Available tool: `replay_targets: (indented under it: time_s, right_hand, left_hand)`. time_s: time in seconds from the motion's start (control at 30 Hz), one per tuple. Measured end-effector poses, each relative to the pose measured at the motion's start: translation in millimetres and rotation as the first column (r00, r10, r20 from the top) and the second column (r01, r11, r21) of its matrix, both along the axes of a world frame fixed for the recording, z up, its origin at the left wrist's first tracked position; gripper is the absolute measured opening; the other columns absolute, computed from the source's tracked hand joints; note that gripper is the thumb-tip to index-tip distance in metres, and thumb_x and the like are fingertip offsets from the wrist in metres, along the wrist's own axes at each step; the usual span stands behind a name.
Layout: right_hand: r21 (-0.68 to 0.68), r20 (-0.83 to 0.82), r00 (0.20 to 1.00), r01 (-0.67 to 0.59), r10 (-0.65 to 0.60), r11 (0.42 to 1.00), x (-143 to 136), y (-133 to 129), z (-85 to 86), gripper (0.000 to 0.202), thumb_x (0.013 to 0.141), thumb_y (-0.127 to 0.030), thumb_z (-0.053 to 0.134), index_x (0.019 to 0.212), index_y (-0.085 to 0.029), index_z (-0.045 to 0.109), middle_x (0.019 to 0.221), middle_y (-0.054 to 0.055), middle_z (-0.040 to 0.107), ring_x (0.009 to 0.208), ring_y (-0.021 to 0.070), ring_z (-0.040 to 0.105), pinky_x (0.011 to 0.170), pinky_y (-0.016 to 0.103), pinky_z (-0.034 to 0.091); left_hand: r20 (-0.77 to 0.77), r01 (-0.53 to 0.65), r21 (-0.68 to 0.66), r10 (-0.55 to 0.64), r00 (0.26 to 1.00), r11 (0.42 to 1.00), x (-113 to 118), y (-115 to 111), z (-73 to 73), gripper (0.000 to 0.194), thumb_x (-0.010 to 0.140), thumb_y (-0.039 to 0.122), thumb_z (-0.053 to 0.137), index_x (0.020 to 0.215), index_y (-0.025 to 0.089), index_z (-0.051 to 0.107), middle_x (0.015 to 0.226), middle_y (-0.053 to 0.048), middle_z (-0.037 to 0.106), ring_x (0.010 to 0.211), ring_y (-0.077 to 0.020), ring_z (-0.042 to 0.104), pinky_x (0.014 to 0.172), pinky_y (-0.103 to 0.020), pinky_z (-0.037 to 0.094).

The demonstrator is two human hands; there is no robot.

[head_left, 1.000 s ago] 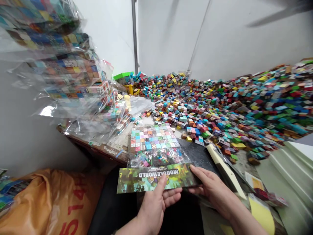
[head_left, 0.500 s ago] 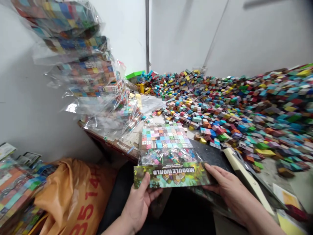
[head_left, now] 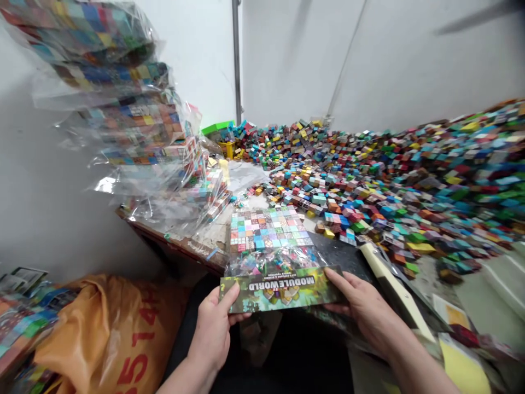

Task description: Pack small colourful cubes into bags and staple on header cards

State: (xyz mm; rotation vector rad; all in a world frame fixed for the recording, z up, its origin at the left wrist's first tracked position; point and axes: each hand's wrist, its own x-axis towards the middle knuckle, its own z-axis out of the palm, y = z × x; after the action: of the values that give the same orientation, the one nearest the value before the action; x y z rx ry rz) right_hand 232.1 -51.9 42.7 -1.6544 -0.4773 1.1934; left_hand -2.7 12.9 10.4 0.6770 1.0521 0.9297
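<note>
Between my hands is a printed header card point(head_left: 283, 290) reading "MODULE WORLD", upside down from my side. My left hand point(head_left: 215, 325) pinches its left end, thumb on top. My right hand point(head_left: 361, 301) grips the right end, thumb on top and fingers beneath. Beyond the card lies a clear plastic bag point(head_left: 270, 260) with small colourful pieces in its near part. Rows of patterned cubes point(head_left: 268, 229) fill its far part. The card lies across the bag's near end; whether the two are fastened together I cannot tell.
A large heap of loose coloured cubes point(head_left: 369, 180) covers the table's back and right. Bagged cube sets point(head_left: 135, 126) stand in a tall stack at left. An orange sack point(head_left: 110, 328) sits at lower left. A cream-edged tool point(head_left: 397, 290) lies right, near yellow paper point(head_left: 463, 364).
My left hand has shifted left to the card's very end, and my right hand has moved slightly left. The card stays held in both hands. The whole view has swung a little to the right.
</note>
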Motion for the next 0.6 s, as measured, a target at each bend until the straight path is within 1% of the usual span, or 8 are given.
replay_targets:
  time_s: [0.1,0.2,0.27,0.33,0.4,0.47,0.53,0.6]
  right_hand:
    - [-0.002,0.042,0.999,0.029,-0.028,1.0,0.0,3.4,-3.9,0.026,0.064,-0.044,0.068,0.071,-0.024,0.053,0.084,0.002,0.065,0.08,0.0217,0.062,0.058,0.03,0.054]
    - [0.005,0.107,0.992,0.063,-0.063,0.998,1.9,5.4,-11.1,0.031,0.062,-0.043,0.069,0.08,-0.023,0.054,0.089,0.002,0.065,0.078,0.0201,0.062,0.056,0.026,0.052]
    - [0.021,0.139,0.988,0.057,-0.059,0.998,2.5,5.7,-14.3,0.032,0.062,-0.042,0.069,0.084,-0.022,0.055,0.09,0.001,0.065,0.074,0.0182,0.062,0.055,0.024,0.05]
    - [0.035,0.16,0.986,0.039,-0.044,0.999,2.2,5.5,-15.1,0.032,0.064,-0.042,0.067,0.085,-0.022,0.056,0.087,0.0,0.065,0.069,0.0163,0.061,0.053,0.023,0.048]
    - [0.042,0.177,0.984,0.022,-0.029,0.999,1.3,5.3,-14.2,0.031,0.065,-0.042,0.066,0.085,-0.021,0.056,0.083,0.0,0.065,0.065,0.0149,0.059,0.051,0.022,0.046]
    - [0.047,0.194,0.981,0.011,-0.02,0.999,0.3,5.4,-13.3,0.031,0.066,-0.042,0.065,0.084,-0.02,0.055,0.078,-0.001,0.064,0.062,0.0141,0.058,0.05,0.022,0.045]
    - [0.053,0.216,0.976,0.007,-0.018,0.999,-0.4,5.8,-13.2,0.029,0.066,-0.042,0.064,0.082,-0.019,0.055,0.074,-0.001,0.063,0.06,0.0137,0.057,0.049,0.022,0.044]
    - [0.06,0.235,0.972,0.005,-0.018,0.998,-0.4,6.2,-14.3,0.028,0.066,-0.042,0.064,0.079,-0.019,0.055,0.072,-0.001,0.063,0.06,0.0139,0.057,0.049,0.022,0.043]
  left_hand:
    - [-0.021,-0.007,0.007,0.007,1.0,1.0,0.7,1.9,0.8,0.028,0.069,0.031,0.067,0.087,0.011,0.061,0.084,-0.006,0.066,0.062,-0.0122,0.06,0.051,-0.022,0.051]
    - [-0.016,-0.013,0.01,0.014,1.0,1.0,0.6,0.9,-0.2,0.028,0.07,0.031,0.066,0.089,0.011,0.06,0.085,-0.007,0.066,0.064,-0.0123,0.06,0.05,-0.021,0.05]
    - [0.045,-0.032,-0.014,0.033,0.998,0.999,-0.1,-3.7,-2.6,0.027,0.073,0.031,0.064,0.093,0.013,0.059,0.091,-0.006,0.065,0.071,-0.0137,0.061,0.055,-0.023,0.052]
    - [0.17,-0.042,-0.046,0.049,0.984,0.998,0.2,-11.8,-5.5,0.027,0.076,0.032,0.061,0.098,0.016,0.058,0.101,-0.006,0.064,0.085,-0.016,0.061,0.068,-0.027,0.053]
    - [0.302,0.034,-0.048,-0.018,0.953,0.998,3.7,-21.4,-7.4,0.029,0.077,0.033,0.06,0.101,0.017,0.058,0.108,-0.007,0.062,0.098,-0.02,0.058,0.081,-0.033,0.05]
    - [0.375,0.16,-0.017,-0.142,0.916,0.987,12.5,-29.5,-7.7,0.032,0.076,0.031,0.061,0.104,0.015,0.057,0.111,-0.01,0.06,0.104,-0.0244,0.055,0.088,-0.038,0.047]
    - [0.385,0.238,-0.021,-0.212,0.898,0.971,26.7,-33.7,-6.5,0.035,0.075,0.028,0.063,0.106,0.013,0.055,0.113,-0.012,0.059,0.103,-0.0267,0.056,0.085,-0.04,0.048]
    - [0.372,0.234,-0.087,-0.186,0.909,0.968,44.1,-34.3,-4.7,0.038,0.073,0.027,0.065,0.106,0.011,0.055,0.112,-0.014,0.059,0.098,-0.0265,0.058,0.081,-0.038,0.051]
